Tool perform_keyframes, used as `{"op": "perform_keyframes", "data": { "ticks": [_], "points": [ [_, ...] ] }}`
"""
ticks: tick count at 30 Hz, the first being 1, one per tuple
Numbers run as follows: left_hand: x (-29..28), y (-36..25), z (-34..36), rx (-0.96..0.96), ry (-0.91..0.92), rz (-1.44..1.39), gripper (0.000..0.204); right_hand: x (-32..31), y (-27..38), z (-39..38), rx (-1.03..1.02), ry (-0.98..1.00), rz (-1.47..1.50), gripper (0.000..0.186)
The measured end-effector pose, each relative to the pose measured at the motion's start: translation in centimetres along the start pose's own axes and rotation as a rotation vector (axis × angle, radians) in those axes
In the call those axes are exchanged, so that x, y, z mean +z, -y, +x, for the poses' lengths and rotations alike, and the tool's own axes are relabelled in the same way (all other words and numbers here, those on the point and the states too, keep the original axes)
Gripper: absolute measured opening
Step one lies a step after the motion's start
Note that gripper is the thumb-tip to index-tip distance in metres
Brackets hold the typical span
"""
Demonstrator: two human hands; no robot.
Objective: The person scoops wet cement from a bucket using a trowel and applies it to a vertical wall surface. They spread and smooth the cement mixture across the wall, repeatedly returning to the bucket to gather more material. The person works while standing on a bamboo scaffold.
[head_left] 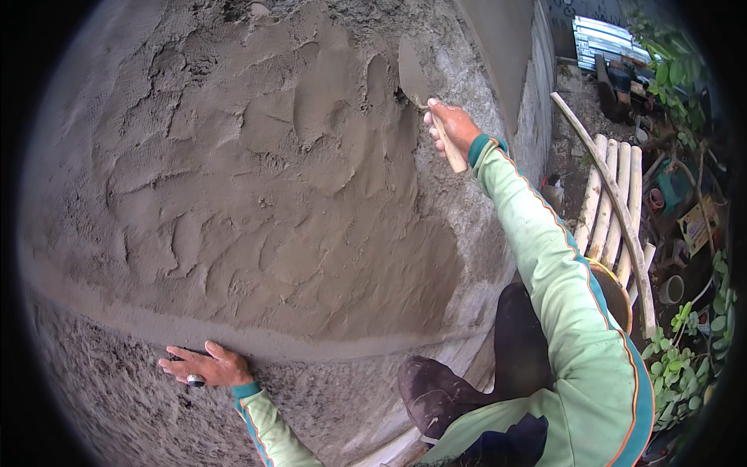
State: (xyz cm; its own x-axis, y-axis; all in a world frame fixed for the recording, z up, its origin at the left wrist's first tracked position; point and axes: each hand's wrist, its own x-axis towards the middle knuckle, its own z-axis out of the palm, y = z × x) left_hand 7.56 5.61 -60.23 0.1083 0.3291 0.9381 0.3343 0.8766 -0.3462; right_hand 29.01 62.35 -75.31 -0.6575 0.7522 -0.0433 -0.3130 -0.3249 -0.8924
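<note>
My right hand (454, 128) is closed round the wooden handle of a trowel (414, 71). The trowel's blade, smeared with mortar, lies against the right edge of a patch of wet grey-brown mortar (280, 179) on the wall, where rough bare wall (459, 86) begins. Lower left, my left hand (206, 366) rests with fingers spread on the rough surface just below the mortar's smooth lower border. A ring shows on one of its fingers. Ridges and overlapping trowel marks cover the mortar.
To the right, several pale wooden poles (607, 202) lie side by side, with a long stick (603, 171) across them. A round container (611, 292) with a yellow rim is partly hidden behind my right arm. Plants (677, 358) and mixed clutter fill the right side.
</note>
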Motion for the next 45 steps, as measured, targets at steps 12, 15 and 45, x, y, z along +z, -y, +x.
{"op": "perform_keyframes", "data": {
  "ticks": [12, 15, 45],
  "points": [
    [0.4, -0.5, -0.1, 0.005, 0.013, -0.013, 0.080, 5.1, -11.9, -6.1, 0.273, 0.037, 0.034, 0.046],
    [-0.1, 0.2, 0.2, 0.007, 0.009, 0.024, 0.078, 5.2, -13.0, -8.9, 0.261, 0.174, 0.147, 0.046],
    [0.1, 0.0, -0.2, -0.003, 0.025, -0.002, 0.079, 7.7, -9.4, -8.4, -0.383, 0.056, -0.871, 0.042]
  ]
}}
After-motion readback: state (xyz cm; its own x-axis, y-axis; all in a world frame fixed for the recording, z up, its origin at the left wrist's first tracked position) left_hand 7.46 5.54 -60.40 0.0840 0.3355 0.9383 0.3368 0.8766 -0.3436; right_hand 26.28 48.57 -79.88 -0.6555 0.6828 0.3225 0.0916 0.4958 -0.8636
